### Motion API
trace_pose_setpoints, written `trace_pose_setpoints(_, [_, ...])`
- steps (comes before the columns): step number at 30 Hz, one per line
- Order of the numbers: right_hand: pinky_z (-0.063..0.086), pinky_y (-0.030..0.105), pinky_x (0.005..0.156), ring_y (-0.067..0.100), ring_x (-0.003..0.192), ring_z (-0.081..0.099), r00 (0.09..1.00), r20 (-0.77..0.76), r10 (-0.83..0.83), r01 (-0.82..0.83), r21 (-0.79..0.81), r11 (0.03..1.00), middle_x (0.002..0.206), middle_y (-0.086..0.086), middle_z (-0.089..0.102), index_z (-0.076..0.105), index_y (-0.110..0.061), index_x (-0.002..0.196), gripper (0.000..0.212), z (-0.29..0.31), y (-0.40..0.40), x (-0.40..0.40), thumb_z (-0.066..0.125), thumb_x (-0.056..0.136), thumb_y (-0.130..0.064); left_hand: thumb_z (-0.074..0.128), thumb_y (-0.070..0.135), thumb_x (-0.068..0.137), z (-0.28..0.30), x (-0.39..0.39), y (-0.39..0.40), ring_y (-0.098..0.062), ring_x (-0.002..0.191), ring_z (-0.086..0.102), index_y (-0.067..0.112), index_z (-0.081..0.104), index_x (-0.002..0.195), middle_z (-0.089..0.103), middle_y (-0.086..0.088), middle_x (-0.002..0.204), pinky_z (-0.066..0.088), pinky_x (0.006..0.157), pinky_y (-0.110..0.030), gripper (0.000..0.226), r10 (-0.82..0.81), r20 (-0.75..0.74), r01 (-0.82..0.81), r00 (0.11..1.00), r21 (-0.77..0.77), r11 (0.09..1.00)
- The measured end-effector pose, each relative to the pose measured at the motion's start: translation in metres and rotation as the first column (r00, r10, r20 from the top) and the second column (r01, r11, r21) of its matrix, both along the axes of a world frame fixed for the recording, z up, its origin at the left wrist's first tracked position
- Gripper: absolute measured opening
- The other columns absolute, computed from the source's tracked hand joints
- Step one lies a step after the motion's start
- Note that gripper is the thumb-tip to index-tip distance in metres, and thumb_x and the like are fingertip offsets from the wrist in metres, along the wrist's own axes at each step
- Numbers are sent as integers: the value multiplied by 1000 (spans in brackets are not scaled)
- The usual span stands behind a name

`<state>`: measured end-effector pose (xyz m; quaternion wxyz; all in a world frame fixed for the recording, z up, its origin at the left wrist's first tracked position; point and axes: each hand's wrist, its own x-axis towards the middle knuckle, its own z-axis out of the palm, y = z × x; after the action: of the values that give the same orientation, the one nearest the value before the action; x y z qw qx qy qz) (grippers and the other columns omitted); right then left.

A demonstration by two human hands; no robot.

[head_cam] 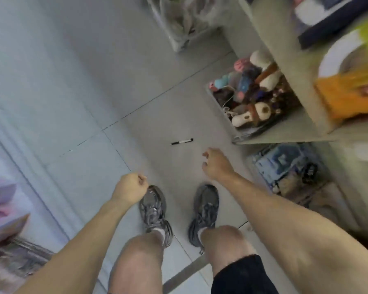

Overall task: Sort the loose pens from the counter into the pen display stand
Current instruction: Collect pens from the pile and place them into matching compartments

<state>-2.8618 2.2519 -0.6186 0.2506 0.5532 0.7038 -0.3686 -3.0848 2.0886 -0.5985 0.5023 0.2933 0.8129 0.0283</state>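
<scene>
**Reaching for a pen dropped on the floor**

Looking down, I see one pen (pixel 182 141), white barrel with a black cap, lying flat on the grey floor tiles (pixel 94 81) just beyond my feet. My right hand (pixel 215 164) hovers near it, slightly nearer and to the right, fingers loosely curled and holding nothing. My left hand (pixel 131 187) hangs over the left shoe (pixel 154 211), curled into a loose fist; I see nothing in it.

To pick it up cleanly, I judge I should bend lower, bring thumb and forefinger to the middle of the barrel and pinch across it, since a round pen on smooth tile may roll.

On the right a shelf unit (pixel 293 81) juts close, with a bin of plush toys (pixel 257 90) just beyond the pen; my right arm has to stay clear of the shelf's near corner. Neither desk nor pen display stand is in view.
</scene>
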Motion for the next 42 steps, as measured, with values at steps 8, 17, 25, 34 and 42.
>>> trace_pose_setpoints(8, [42,40,97,30,124,44,935,-24,354,-347,152,926,134,10,43,50,-18,138,48,-220,42,-46,65,94,-28,58,26,97,-176,-16,30,-20,84,60,17,62,109,68,-1,96,39,72,-25,16,-164,17,160,986,142,977])
trace_pose_setpoints(17, [37,42,92,31,119,49,898,18,441,-439,133,889,127,10,53,52,-12,121,25,-274,43,-48,47,106,-32,56,27,98,-218,-27,58,-28,97,64,12,62,121,70,-8,109,49,82,-31,28,-256,-20,256,967,110,960])
trace_pose_setpoints(25, [46,32,68,18,75,58,910,-385,-152,110,-128,986,83,-4,62,55,-20,95,23,2,20,-49,62,98,-42,59,34,98,9,-6,79,-22,96,60,13,47,135,61,-1,111,49,86,-33,44,-130,-10,130,991,155,979])
trace_pose_setpoints(34, [49,34,66,14,70,62,702,-612,-364,379,-113,919,81,-4,71,72,-25,90,7,405,-9,31,72,91,-31,70,24,92,378,62,114,-12,99,61,25,72,106,68,12,101,49,89,-41,14,-483,-64,432,873,558,708])
trace_pose_setpoints(42, [59,37,70,22,69,73,192,-770,-609,851,-178,494,78,8,75,69,-15,96,5,576,-16,145,72,94,-19,66,24,96,545,187,162,0,88,66,28,74,100,71,20,91,49,76,-14,9,-578,78,356,812,718,598])
